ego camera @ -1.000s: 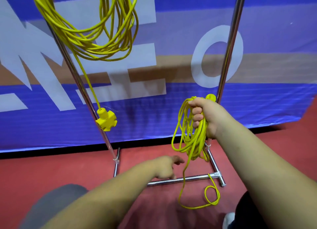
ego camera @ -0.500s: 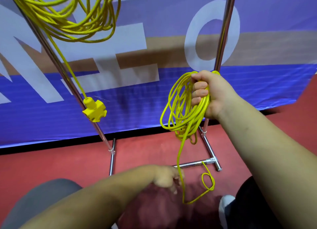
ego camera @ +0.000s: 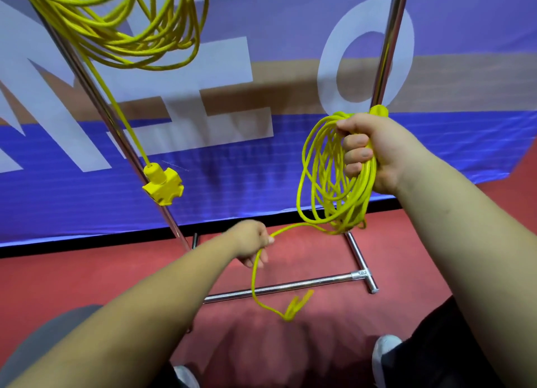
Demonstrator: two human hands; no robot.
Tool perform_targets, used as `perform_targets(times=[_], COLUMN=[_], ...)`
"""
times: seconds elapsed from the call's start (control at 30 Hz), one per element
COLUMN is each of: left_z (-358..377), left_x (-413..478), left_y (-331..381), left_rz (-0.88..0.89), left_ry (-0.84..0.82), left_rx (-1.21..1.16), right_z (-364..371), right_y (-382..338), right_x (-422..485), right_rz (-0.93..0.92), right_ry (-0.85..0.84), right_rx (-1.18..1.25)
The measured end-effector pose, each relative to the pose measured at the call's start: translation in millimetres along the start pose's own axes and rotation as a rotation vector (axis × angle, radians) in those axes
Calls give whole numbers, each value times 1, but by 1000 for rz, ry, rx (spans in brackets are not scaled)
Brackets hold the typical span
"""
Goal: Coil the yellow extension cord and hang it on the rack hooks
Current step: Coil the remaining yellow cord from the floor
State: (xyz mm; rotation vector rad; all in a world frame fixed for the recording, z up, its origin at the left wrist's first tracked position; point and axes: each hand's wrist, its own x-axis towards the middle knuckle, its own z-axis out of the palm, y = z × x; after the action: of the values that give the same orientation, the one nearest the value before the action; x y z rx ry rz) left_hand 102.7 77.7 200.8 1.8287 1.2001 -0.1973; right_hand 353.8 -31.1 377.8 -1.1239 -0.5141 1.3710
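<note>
- Gripping a bundle of loops, the right hand (ego camera: 374,152) is closed in a fist around the yellow extension cord (ego camera: 328,184), just in front of the rack's right upright post (ego camera: 389,47).
- A yellow plug end (ego camera: 379,110) pokes out above that fist, against the post.
- The coil hangs below the fist, its lowest loops near the foot of the right post.
- From the bottom of the coil a single strand runs toward the left hand (ego camera: 252,242), which is low down between the rack's two posts.
- The left hand is curled around that strand, fingers pinching it; the cord bends over the hand and drops toward the red floor (ego camera: 87,274).
- The loose tail (ego camera: 293,309) ends in a blurred kink just in front of the rack's horizontal base bar (ego camera: 290,286); whether it touches the floor cannot be told.
- A second yellow coil (ego camera: 139,30) hangs high beside the rack's left post (ego camera: 116,126), its top out of view.
- One strand drops from it to a yellow multi-outlet socket block (ego camera: 162,184), which dangles against the left post.
- Behind the rack stands a blue banner (ego camera: 261,169) with large white letters.
</note>
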Motion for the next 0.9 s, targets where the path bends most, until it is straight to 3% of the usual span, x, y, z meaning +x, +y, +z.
perform_targets(times=[0.13, 0.33, 0.43, 0.6, 0.9], left_z=[-35, -71, -85, -93, -102], left_x=[-20, -57, -68, -65, -58], left_y=[37, 78, 83, 78, 74], left_rz=[-94, -43, 14, 38, -24], left_ry=[183, 63, 18, 88, 62], left_rx=[-407, -1025, -1162, -1386, -1688], right_z=[13, 37, 43, 48, 58], right_y=[12, 43, 56, 76, 100], right_x=[2, 11, 15, 17, 20], right_rz=[-80, -210, -216, -209, -17], right_ry=[67, 113, 115, 122, -88], right_rx=[-286, -512, -509, -612, -400])
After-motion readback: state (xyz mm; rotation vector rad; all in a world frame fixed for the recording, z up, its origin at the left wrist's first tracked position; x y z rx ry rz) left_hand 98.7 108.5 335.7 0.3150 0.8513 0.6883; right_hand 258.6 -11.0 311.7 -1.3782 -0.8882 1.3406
